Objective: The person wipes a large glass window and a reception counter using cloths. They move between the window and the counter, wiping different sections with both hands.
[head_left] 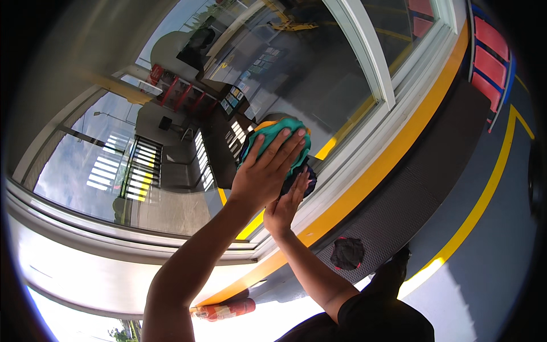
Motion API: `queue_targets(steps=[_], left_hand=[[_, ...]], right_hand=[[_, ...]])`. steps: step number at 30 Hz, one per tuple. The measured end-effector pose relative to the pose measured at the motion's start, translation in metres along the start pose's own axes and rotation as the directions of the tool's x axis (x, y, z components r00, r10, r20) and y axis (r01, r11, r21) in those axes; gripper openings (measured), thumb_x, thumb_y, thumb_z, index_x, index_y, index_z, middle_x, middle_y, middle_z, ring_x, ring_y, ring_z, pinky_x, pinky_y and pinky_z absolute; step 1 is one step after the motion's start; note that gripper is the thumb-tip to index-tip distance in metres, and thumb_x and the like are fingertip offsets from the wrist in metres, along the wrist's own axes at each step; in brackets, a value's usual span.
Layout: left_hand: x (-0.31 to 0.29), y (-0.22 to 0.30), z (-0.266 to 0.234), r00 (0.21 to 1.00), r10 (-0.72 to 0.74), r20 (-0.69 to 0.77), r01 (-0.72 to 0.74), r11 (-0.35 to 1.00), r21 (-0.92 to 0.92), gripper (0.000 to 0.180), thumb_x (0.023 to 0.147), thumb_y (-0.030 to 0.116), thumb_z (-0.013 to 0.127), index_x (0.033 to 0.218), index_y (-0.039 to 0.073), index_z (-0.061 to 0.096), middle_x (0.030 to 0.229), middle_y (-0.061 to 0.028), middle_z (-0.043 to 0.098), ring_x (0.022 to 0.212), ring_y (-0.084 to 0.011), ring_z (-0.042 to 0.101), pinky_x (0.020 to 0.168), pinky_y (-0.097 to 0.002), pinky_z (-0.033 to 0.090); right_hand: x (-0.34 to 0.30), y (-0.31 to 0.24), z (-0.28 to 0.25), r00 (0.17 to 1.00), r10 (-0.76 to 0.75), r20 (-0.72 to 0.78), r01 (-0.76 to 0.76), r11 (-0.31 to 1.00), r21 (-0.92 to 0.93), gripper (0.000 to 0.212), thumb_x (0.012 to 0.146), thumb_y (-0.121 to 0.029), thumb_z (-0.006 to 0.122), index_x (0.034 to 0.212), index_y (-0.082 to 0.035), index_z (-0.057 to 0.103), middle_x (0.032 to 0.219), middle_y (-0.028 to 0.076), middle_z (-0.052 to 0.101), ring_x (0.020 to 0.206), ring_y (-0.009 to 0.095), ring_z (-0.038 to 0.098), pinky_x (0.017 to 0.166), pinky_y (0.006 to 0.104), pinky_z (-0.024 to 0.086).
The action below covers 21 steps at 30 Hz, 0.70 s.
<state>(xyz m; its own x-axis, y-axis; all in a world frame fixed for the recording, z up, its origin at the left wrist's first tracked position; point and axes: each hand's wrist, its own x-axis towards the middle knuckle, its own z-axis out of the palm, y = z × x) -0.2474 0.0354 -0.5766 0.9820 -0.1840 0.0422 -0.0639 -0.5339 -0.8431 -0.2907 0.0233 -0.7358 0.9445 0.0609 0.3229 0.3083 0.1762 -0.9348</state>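
A bunched cloth [295,126], green with orange and dark parts, is pressed against the large window pane [336,74]. My left hand [270,165] lies over its green part, fingers stretched along the fabric. Lower and to the right, my right hand [288,206] holds the dark part of the bundle, close to the lower window frame; its thumb side is partly hidden. Both forearms reach up from the lower edge, and the two hands almost touch at the wrists.
A white frame [364,48] with a yellow band [393,154] below it edges the window. Under that runs a dark textured bench top [421,188], with a dark bundled item [347,253] on it. Red seats [490,54] stand at right; a red cylinder [228,309] is lower left.
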Motion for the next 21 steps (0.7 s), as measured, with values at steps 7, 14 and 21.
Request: queue_targets(steps=[7,14,21], left_hand=[[-0.254,-0.02,-0.01,0.966,-0.096,0.24,0.07,0.991,0.116,0.053,0.098,0.021,0.059,0.151,0.025,0.06,0.169,0.0033,0.04,0.162,-0.0264,0.024,0.129,-0.0563,0.011],[-0.213,-0.001,0.011,0.962,-0.248,0.117,0.237,0.966,0.1,0.056,0.098,0.021,0.058,0.153,0.017,0.056,0.169,-0.0059,0.04,0.162,-0.033,0.023,0.128,-0.0617,0.006],[0.024,0.002,-0.009,0.973,-0.224,-0.052,0.218,0.971,-0.095,0.064,0.099,0.028,0.052,0.162,0.021,0.045,0.175,0.0038,0.029,0.16,-0.0187,0.028,0.131,-0.0487,0.016]], right_hand=[[-0.151,-0.014,0.017,0.778,-0.445,0.444,0.408,0.894,0.182,0.057,0.102,-0.028,0.061,0.156,-0.013,0.05,0.167,0.008,0.039,0.158,0.029,0.029,0.13,0.0535,0.017],[-0.038,0.028,-0.008,0.662,-0.675,0.325,0.693,0.717,0.078,0.043,0.106,-0.037,0.052,0.146,-0.024,0.062,0.164,-0.004,0.047,0.154,0.016,0.038,0.13,0.0421,0.019],[0.129,0.06,-0.039,0.806,-0.589,0.064,0.592,0.803,-0.065,0.072,0.107,-0.063,0.034,0.125,-0.002,0.068,0.163,0.024,0.042,0.158,0.035,0.031,0.126,0.0583,0.022]])
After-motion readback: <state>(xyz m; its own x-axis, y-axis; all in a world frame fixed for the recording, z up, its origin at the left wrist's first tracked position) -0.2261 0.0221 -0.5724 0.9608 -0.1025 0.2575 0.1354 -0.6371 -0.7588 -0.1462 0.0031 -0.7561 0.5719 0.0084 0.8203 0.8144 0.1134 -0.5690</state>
